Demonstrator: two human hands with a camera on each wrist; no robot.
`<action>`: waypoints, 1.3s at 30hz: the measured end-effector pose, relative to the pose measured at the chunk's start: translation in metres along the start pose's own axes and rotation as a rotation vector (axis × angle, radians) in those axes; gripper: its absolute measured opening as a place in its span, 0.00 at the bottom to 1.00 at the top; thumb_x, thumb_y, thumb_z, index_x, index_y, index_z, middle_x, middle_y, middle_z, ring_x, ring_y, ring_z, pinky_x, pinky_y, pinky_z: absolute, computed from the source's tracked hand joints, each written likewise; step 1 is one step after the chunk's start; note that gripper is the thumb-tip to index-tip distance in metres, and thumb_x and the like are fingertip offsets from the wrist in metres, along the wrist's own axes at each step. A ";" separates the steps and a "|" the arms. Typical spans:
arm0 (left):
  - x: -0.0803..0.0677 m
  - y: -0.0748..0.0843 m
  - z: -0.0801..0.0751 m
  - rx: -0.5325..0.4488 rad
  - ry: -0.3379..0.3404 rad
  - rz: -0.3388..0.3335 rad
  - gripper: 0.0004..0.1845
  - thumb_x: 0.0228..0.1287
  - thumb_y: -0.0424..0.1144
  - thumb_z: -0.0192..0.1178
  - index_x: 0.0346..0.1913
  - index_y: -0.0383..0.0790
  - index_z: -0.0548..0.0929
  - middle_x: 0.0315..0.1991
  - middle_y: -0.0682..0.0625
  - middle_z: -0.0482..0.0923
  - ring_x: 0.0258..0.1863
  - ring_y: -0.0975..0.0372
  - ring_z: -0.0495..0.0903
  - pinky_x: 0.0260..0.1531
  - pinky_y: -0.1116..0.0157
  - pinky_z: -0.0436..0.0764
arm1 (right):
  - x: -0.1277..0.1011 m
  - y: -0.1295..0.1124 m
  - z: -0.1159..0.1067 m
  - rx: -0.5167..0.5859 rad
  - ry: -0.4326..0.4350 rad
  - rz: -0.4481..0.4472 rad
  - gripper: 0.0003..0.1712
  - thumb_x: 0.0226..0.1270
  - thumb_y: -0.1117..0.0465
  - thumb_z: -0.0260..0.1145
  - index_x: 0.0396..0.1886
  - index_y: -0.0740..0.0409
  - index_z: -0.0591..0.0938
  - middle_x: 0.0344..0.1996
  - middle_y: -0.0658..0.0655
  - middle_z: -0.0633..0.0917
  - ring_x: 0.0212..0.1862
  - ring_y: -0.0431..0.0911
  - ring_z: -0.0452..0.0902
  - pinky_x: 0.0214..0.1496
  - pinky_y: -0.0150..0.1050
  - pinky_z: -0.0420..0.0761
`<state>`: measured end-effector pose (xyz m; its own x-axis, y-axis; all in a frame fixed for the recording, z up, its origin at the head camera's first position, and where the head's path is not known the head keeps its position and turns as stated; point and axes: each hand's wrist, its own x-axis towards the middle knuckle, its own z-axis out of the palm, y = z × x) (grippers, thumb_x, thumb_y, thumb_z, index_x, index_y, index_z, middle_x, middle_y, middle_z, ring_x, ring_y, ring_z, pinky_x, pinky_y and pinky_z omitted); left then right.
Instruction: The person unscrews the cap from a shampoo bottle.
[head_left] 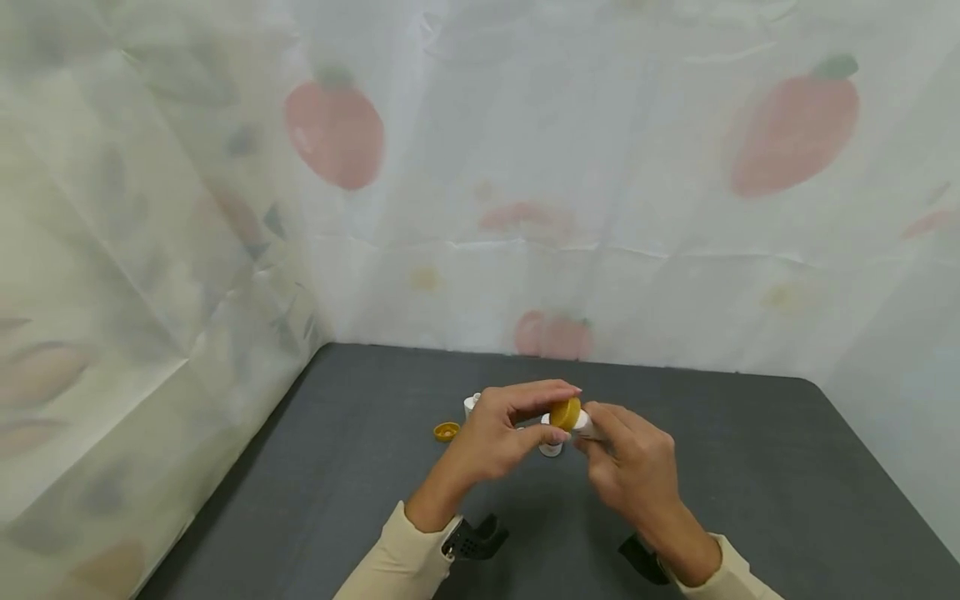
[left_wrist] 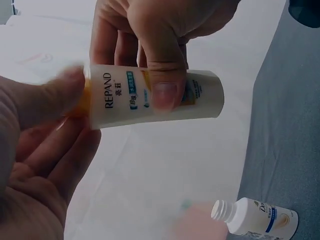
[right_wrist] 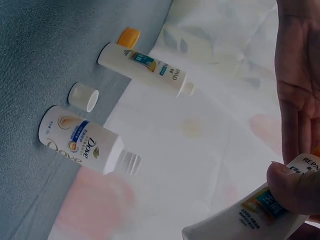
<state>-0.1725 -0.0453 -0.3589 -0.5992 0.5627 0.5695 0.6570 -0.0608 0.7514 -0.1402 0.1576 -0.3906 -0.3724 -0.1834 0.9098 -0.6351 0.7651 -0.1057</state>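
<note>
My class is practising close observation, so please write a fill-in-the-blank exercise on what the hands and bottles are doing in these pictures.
1. The right hand holds a white bottle whose label reads ____.
2. The left hand grips that bottle's ____-coloured cap.
3. On the dark table stands a Dove bottle that has no ____ on its neck.
4. A loose white cap sits ____ the Dove bottle and a second open bottle.

Missing words: REPAND; yellow; cap; between
</note>
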 end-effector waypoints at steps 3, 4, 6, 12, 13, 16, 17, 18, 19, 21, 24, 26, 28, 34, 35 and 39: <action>0.001 0.000 0.002 -0.001 0.044 0.016 0.24 0.60 0.28 0.74 0.61 0.32 0.84 0.60 0.37 0.84 0.60 0.53 0.87 0.62 0.61 0.84 | 0.000 -0.002 -0.001 0.006 0.004 0.003 0.23 0.37 0.74 0.85 0.39 0.61 0.89 0.33 0.59 0.91 0.31 0.51 0.90 0.31 0.47 0.89; 0.001 -0.001 0.002 -0.003 0.060 0.021 0.24 0.59 0.28 0.75 0.59 0.32 0.85 0.59 0.38 0.85 0.58 0.54 0.87 0.62 0.61 0.85 | 0.000 -0.003 -0.001 0.005 0.000 0.008 0.22 0.38 0.73 0.85 0.38 0.61 0.89 0.33 0.58 0.91 0.32 0.50 0.90 0.31 0.47 0.89; 0.002 -0.002 0.004 0.004 0.087 0.039 0.22 0.58 0.27 0.76 0.57 0.32 0.86 0.56 0.38 0.85 0.55 0.55 0.88 0.60 0.61 0.86 | 0.000 -0.003 -0.002 0.007 -0.003 0.009 0.21 0.40 0.73 0.85 0.38 0.60 0.88 0.33 0.58 0.91 0.31 0.49 0.89 0.31 0.46 0.89; 0.003 -0.003 0.011 -0.016 0.123 0.081 0.19 0.58 0.25 0.75 0.54 0.31 0.87 0.53 0.36 0.86 0.51 0.54 0.89 0.55 0.59 0.89 | -0.002 -0.004 -0.002 0.011 -0.009 0.006 0.16 0.73 0.50 0.71 0.40 0.60 0.88 0.32 0.58 0.91 0.30 0.49 0.89 0.29 0.45 0.87; 0.003 -0.003 0.013 -0.026 0.122 0.086 0.19 0.59 0.25 0.74 0.54 0.31 0.87 0.53 0.35 0.86 0.52 0.53 0.88 0.54 0.59 0.89 | -0.003 -0.004 -0.002 0.017 -0.007 0.008 0.22 0.77 0.45 0.66 0.40 0.60 0.88 0.32 0.58 0.91 0.29 0.50 0.88 0.29 0.46 0.87; 0.005 -0.003 0.015 -0.049 0.114 0.103 0.17 0.60 0.24 0.73 0.53 0.30 0.86 0.53 0.33 0.86 0.52 0.51 0.88 0.50 0.59 0.90 | -0.004 -0.005 -0.001 0.029 0.008 0.006 0.32 0.81 0.38 0.55 0.40 0.61 0.89 0.32 0.59 0.91 0.28 0.50 0.87 0.27 0.45 0.86; 0.006 -0.003 0.016 -0.056 0.113 0.105 0.17 0.61 0.24 0.73 0.53 0.29 0.87 0.53 0.33 0.86 0.52 0.50 0.88 0.48 0.59 0.90 | -0.004 -0.006 -0.001 0.038 0.010 0.011 0.32 0.80 0.38 0.55 0.40 0.61 0.89 0.31 0.59 0.91 0.27 0.50 0.87 0.26 0.45 0.85; 0.006 -0.003 0.017 -0.061 0.113 0.109 0.16 0.61 0.24 0.72 0.53 0.29 0.87 0.52 0.32 0.87 0.51 0.50 0.88 0.47 0.60 0.91 | -0.005 -0.006 0.000 0.048 0.009 0.015 0.28 0.79 0.40 0.59 0.40 0.61 0.88 0.31 0.59 0.91 0.26 0.50 0.86 0.25 0.45 0.85; 0.007 -0.003 0.017 -0.066 0.113 0.114 0.16 0.61 0.24 0.72 0.52 0.29 0.87 0.52 0.32 0.87 0.50 0.50 0.88 0.45 0.60 0.91 | -0.005 -0.007 0.000 0.053 0.009 0.018 0.24 0.77 0.44 0.65 0.39 0.61 0.89 0.32 0.59 0.91 0.26 0.49 0.86 0.25 0.45 0.85; 0.008 -0.003 0.019 -0.070 0.113 0.133 0.14 0.63 0.24 0.71 0.51 0.28 0.87 0.50 0.31 0.87 0.48 0.49 0.89 0.43 0.60 0.91 | -0.005 -0.007 0.000 0.052 0.003 0.016 0.14 0.67 0.52 0.75 0.39 0.60 0.89 0.32 0.58 0.91 0.27 0.49 0.86 0.26 0.44 0.85; 0.010 -0.003 0.023 -0.077 0.129 0.162 0.10 0.64 0.24 0.70 0.48 0.27 0.88 0.49 0.31 0.88 0.46 0.49 0.90 0.40 0.59 0.91 | -0.005 -0.007 -0.001 0.053 -0.006 0.012 0.17 0.45 0.65 0.82 0.38 0.60 0.89 0.32 0.57 0.91 0.28 0.47 0.88 0.27 0.43 0.86; 0.011 -0.003 0.025 -0.083 0.144 0.191 0.08 0.65 0.24 0.69 0.45 0.26 0.88 0.48 0.30 0.87 0.43 0.49 0.90 0.38 0.59 0.91 | -0.005 -0.007 -0.002 0.040 -0.011 0.004 0.20 0.42 0.66 0.83 0.40 0.60 0.90 0.32 0.57 0.92 0.29 0.47 0.89 0.28 0.42 0.87; 0.011 -0.002 0.027 -0.088 0.165 0.208 0.05 0.65 0.23 0.68 0.43 0.26 0.89 0.47 0.30 0.88 0.41 0.50 0.90 0.36 0.60 0.91 | -0.005 -0.007 -0.002 0.046 -0.014 0.010 0.22 0.41 0.67 0.83 0.41 0.60 0.90 0.32 0.57 0.92 0.29 0.46 0.89 0.28 0.42 0.87; 0.011 -0.003 0.032 -0.105 0.207 0.178 0.05 0.66 0.25 0.68 0.42 0.26 0.89 0.45 0.31 0.88 0.41 0.50 0.90 0.35 0.60 0.91 | -0.004 -0.008 -0.003 0.071 -0.004 0.023 0.26 0.38 0.70 0.84 0.44 0.61 0.90 0.32 0.57 0.92 0.29 0.46 0.89 0.28 0.40 0.87; 0.010 -0.003 0.032 -0.105 0.208 0.161 0.06 0.66 0.25 0.68 0.43 0.26 0.89 0.45 0.31 0.88 0.43 0.50 0.90 0.37 0.60 0.91 | -0.003 -0.008 -0.003 0.074 -0.004 0.026 0.26 0.38 0.70 0.84 0.43 0.61 0.90 0.32 0.57 0.92 0.29 0.46 0.89 0.28 0.40 0.87; 0.003 -0.004 0.025 -0.105 0.161 0.064 0.12 0.70 0.28 0.66 0.53 0.29 0.87 0.53 0.34 0.86 0.52 0.52 0.88 0.48 0.62 0.90 | -0.002 -0.008 -0.003 0.064 -0.007 0.046 0.26 0.34 0.71 0.86 0.40 0.60 0.90 0.32 0.56 0.92 0.29 0.45 0.89 0.29 0.40 0.87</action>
<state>-0.1657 -0.0225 -0.3689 -0.6288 0.4159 0.6569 0.6500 -0.1823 0.7377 -0.1322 0.1544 -0.3904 -0.4066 -0.1533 0.9006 -0.6593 0.7317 -0.1731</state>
